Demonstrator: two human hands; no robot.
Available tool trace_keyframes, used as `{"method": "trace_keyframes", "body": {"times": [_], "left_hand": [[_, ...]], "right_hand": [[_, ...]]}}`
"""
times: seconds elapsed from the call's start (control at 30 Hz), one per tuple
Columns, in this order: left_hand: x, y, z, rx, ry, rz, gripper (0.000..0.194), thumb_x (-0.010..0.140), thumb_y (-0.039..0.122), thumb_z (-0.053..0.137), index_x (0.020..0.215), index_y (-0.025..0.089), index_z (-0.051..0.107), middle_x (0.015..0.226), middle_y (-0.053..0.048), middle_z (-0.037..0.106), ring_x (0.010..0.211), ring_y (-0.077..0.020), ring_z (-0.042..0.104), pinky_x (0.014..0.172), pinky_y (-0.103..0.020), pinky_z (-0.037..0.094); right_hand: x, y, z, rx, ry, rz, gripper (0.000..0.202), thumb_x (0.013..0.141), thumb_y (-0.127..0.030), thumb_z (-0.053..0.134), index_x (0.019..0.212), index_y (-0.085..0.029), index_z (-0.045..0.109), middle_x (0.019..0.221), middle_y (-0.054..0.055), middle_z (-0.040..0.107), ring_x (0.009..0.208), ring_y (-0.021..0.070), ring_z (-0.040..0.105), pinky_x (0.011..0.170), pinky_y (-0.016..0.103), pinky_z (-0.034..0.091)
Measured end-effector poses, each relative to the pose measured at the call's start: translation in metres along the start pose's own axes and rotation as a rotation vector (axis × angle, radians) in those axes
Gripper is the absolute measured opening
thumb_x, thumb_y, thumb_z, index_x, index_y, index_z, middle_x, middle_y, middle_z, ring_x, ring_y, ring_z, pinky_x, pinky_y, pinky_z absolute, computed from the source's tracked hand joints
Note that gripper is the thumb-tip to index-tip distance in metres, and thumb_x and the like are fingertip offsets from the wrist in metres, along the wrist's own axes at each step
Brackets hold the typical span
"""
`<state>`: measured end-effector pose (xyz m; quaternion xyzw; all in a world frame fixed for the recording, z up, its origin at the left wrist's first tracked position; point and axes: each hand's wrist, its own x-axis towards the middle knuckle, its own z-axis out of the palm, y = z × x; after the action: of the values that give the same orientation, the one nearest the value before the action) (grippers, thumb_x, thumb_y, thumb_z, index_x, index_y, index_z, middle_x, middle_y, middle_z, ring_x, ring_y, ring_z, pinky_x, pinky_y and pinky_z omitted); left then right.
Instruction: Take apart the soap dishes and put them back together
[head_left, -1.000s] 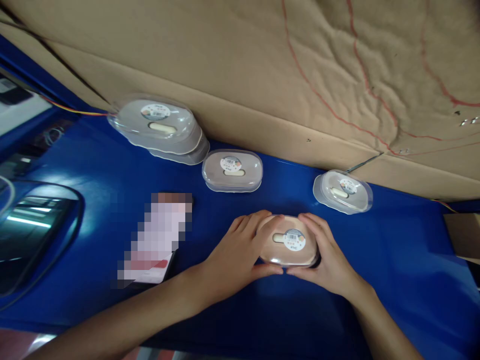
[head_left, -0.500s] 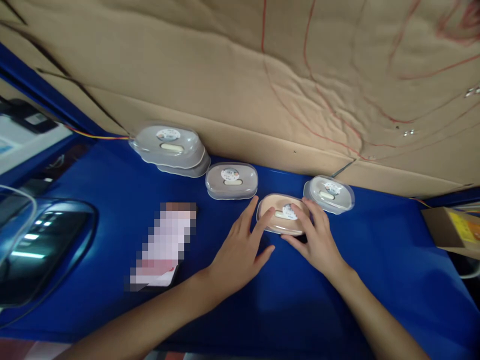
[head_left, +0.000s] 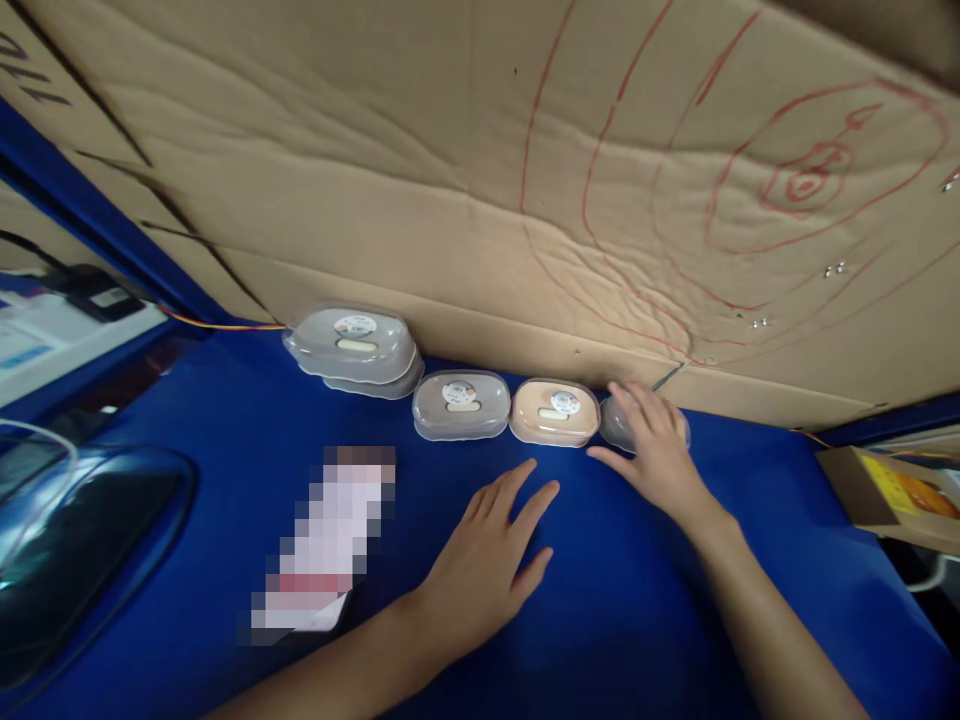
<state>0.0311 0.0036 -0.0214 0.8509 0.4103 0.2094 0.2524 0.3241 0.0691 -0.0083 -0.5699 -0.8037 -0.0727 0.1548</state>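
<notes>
Right hand (head_left: 658, 445) partly covers a grey case (head_left: 615, 428) lying crosswise, grip unclear. Left hand (head_left: 487, 560), farther off, hangs open.

Dim light, soft blur, stretched edges

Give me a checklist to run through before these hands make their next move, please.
1. Left hand free: ok, it holds nothing, fingers spread over the blue table.
2. Peach box lying label-up between two grey boxes: ok.
3. Grey box under the right hand in plain view: not ok, the hand covers much of it.
4. Right hand's grip on that box: cannot tell, its contact is partly hidden.
5. Peach box apart from the grey box on its left: cannot tell, they look very close.
6. Phone apart from the boxes: ok, it lies nearer the person.
</notes>
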Motion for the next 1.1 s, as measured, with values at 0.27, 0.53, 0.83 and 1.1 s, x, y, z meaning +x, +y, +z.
{"method": "trace_keyframes", "body": {"times": [0.27,0.53,0.83,1.1], "left_hand": [[-0.003,0.006,-0.008,-0.579,-0.043,-0.164,0.05,0.1,0.031,0.058,0.149,0.031,0.045,0.153,-0.013,0.054,0.136,-0.0276,0.06,0.115,-0.054,0.052],[0.019,-0.003,-0.01,-1.744,-0.164,-0.659,0.072,0.104,0.067,0.039,0.159,0.021,0.036,0.152,-0.019,0.061,0.136,-0.0303,0.064,0.114,-0.053,0.049],[0.015,0.013,-0.003,-2.018,-0.236,-1.005,0.066,0.1,0.066,0.052,0.132,0.013,0.072,0.12,-0.012,0.081,0.12,-0.0323,0.072,0.107,-0.039,0.05],[0.011,0.013,-0.003,-1.991,-0.28,-0.965,0.058,0.105,0.06,0.048,0.142,0.02,0.066,0.127,-0.009,0.079,0.109,-0.0246,0.075,0.09,-0.033,0.055]], "right_hand": [[-0.057,0.051,0.002,0.119,0.02,0.146,0.077,0.094,-0.062,0.07,0.159,-0.029,0.044,0.161,0.017,0.046,0.146,0.0406,0.047,0.115,0.065,0.044],[-0.071,-0.032,-0.031,0.284,-0.003,-0.064,0.084,0.09,-0.055,0.079,0.162,-0.036,0.04,0.163,0.013,0.041,0.144,0.0418,0.046,0.114,0.065,0.047],[-0.081,-0.076,-0.011,0.481,-0.113,-0.286,0.088,0.093,-0.07,0.065,0.166,-0.033,0.032,0.17,0.013,0.028,0.151,0.0403,0.037,0.114,0.058,0.05],[-0.078,-0.048,-0.018,0.57,0.029,-0.047,0.08,0.1,-0.066,0.056,0.167,-0.033,0.029,0.169,0.013,0.032,0.154,0.042,0.036,0.119,0.064,0.042]]}}
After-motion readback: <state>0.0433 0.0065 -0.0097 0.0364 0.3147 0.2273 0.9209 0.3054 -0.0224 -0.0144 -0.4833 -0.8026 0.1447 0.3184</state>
